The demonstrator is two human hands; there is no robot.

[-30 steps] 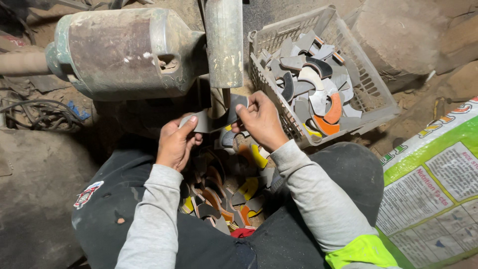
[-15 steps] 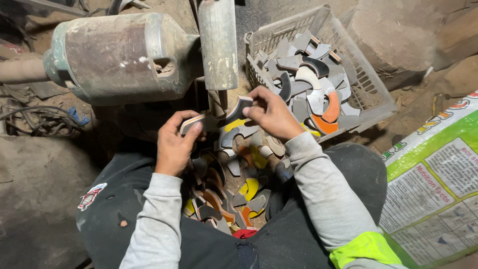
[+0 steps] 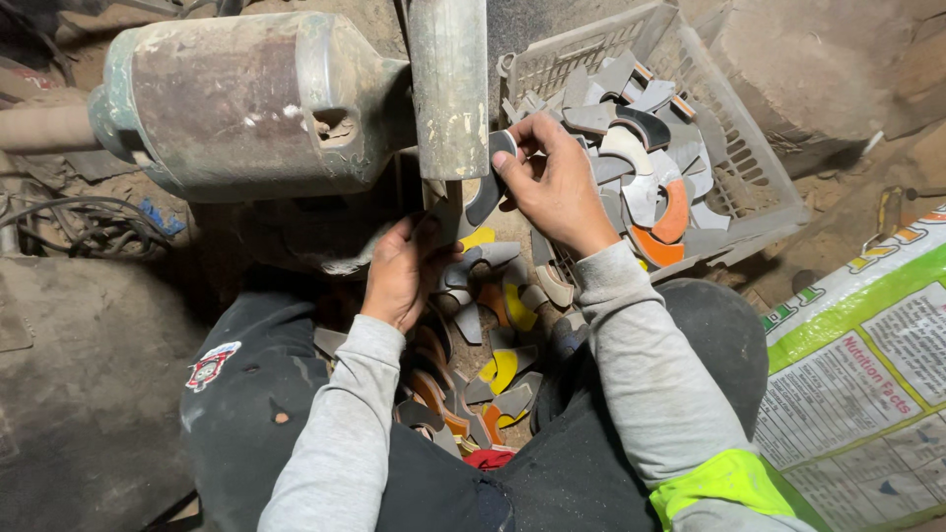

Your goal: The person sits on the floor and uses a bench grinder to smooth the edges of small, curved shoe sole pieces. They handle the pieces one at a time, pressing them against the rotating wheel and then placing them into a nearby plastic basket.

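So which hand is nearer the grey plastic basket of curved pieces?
Right. The right hand is at the basket's near left edge, pinching a dark curved piece. The left hand sits lower and further left, under the motor.

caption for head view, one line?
Both hands, left hand and right hand, hold curved piece at grinder wheel.

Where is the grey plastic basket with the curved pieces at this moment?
In the head view the grey plastic basket sits at upper right, tilted, just beyond the right hand and right of the upright metal post.
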